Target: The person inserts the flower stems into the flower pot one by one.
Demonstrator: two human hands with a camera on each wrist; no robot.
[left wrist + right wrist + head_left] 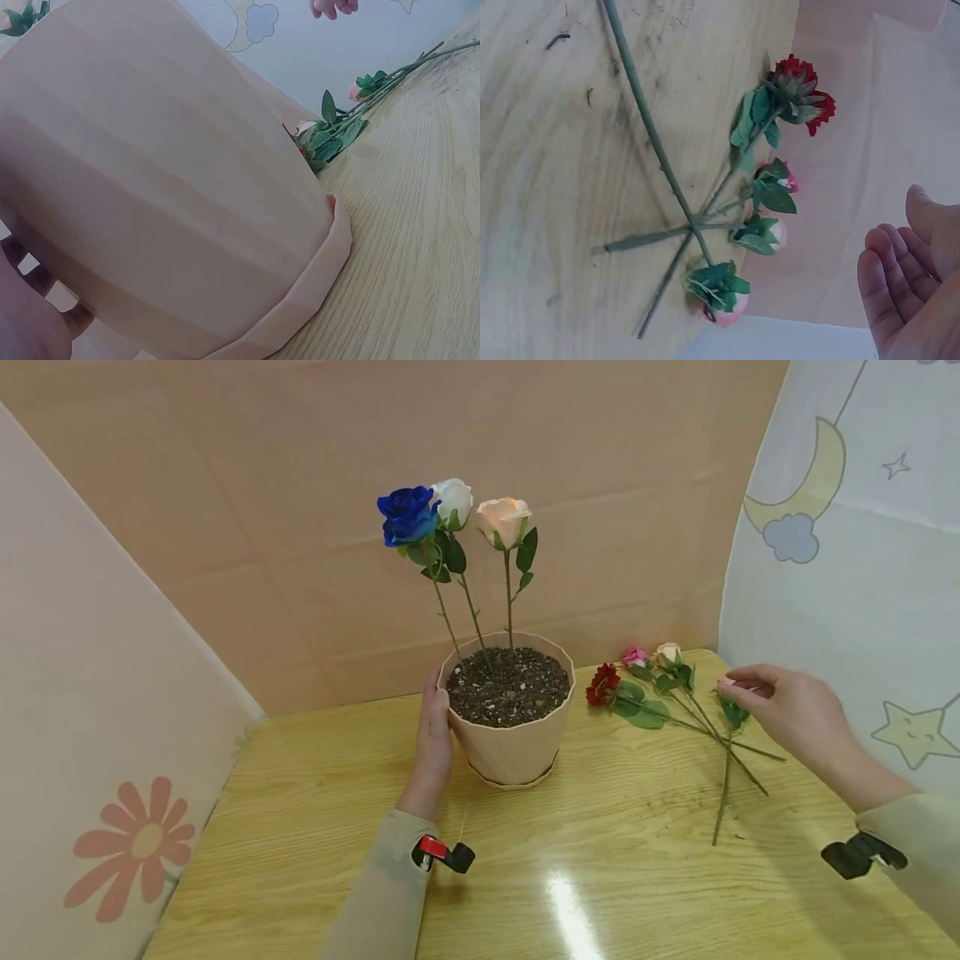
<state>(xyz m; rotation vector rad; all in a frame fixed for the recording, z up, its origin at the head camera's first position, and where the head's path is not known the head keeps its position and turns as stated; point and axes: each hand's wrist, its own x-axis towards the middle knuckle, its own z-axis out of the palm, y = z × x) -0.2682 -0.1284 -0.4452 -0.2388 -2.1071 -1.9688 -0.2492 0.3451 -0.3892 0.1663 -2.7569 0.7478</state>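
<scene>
My left hand (435, 727) rests against the left side of a peach-coloured flowerpot (513, 747), thumb near the rim. The pot holds dark soil (510, 689) and stands on a matching saucer (300, 304). Upright in the soil are a blue rose (408, 516), a white rose (453, 503) and a peach rose (503, 520). Over at the right, my right hand (798, 706) hovers by a light pink rose (727, 306) on the table, overlapping its bloom in the head view. In the right wrist view its fingers (889, 277) are loosely bent, with nothing between them.
Beside the pink rose lie a red flower (602, 685), a bright pink rose (634, 657) and a cream rose (667, 652), stems crossing. Dark crumbs (738, 837) dot the wooden table (315, 827). Fabric sheets (247, 527) hang behind and at both sides.
</scene>
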